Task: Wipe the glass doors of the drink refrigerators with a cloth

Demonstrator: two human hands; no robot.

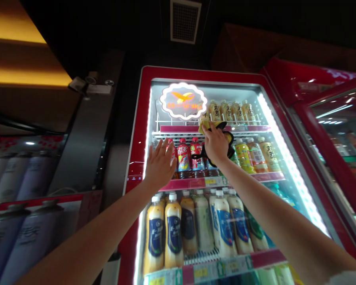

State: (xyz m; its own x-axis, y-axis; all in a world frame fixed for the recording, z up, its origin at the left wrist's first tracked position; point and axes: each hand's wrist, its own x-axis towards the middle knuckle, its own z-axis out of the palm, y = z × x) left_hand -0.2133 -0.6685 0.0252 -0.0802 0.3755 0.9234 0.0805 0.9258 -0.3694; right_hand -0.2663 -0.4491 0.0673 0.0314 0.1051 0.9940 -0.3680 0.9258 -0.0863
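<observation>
One yellow cloth (206,127) under right hand (216,143), near left hand (160,164)

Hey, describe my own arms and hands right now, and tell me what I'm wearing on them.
Your left hand and right hand are bare, with no gloves, and the fingers are slender. Your long left forearm and right forearm are uncovered. A white sleeve edge with a soft, ragged look shows at the lower right corner, near your right arm.

From here I see a ceiling vent (185,20) above and a second red-framed drinks cooler (338,150) to the right.
</observation>
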